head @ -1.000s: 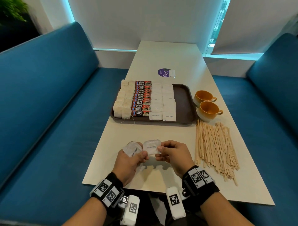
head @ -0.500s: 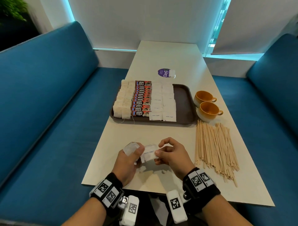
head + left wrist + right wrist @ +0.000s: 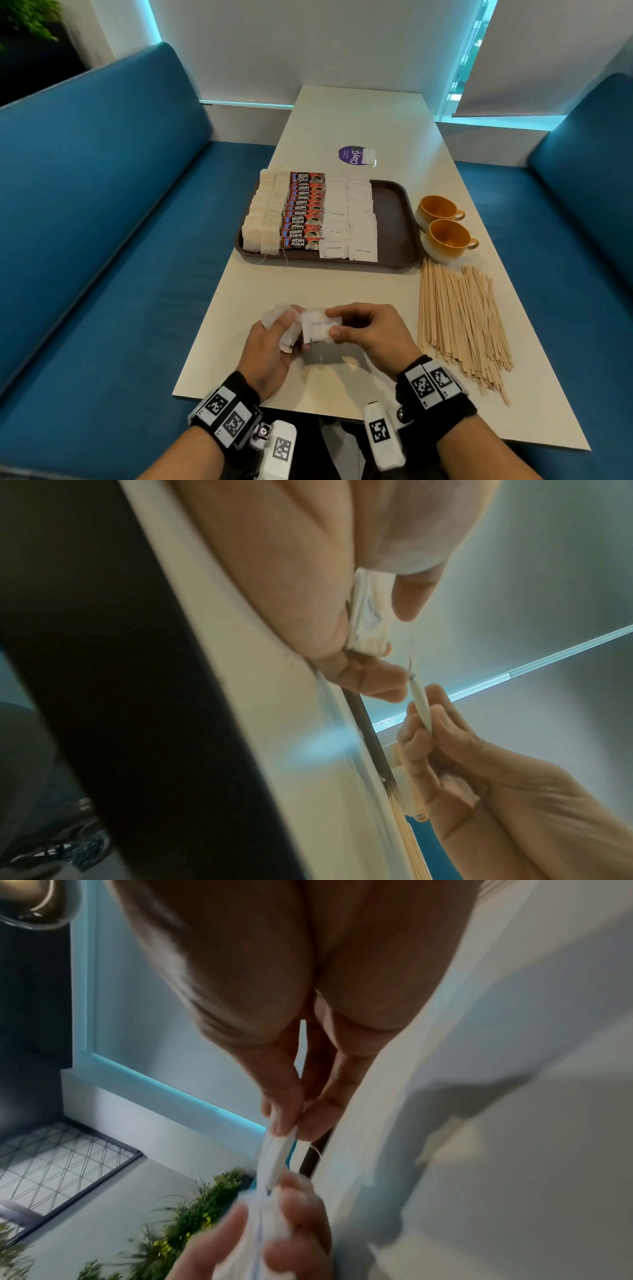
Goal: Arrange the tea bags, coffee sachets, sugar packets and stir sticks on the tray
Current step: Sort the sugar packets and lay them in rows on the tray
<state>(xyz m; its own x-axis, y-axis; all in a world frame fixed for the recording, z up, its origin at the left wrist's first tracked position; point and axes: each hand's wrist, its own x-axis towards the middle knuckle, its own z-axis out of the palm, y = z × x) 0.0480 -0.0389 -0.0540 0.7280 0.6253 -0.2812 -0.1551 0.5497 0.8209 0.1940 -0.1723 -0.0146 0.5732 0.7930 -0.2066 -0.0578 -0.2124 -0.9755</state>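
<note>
- The small white paper sugar packets (image 3: 317,329) are held above the near end of the pale table (image 3: 342,113), well short of the dark brown plastic tray (image 3: 394,219).
- The right hand (image 3: 368,334) pinches 1 packet between thumb and fingertips; the left hand (image 3: 270,346) grips a small stack.
- On the tray lie rows of tea bags (image 3: 262,216), red coffee sachets (image 3: 303,212) and sugar packets.
- The wooden stir sticks (image 3: 459,315) lie loose beside the tray.
- Risk: the thin packets look slippery, so peeling 1 off could spill the stack.

Head view high over table (image 3: 342,113); both wrist views close, sharing the fingers (image 3: 373,680).
</note>
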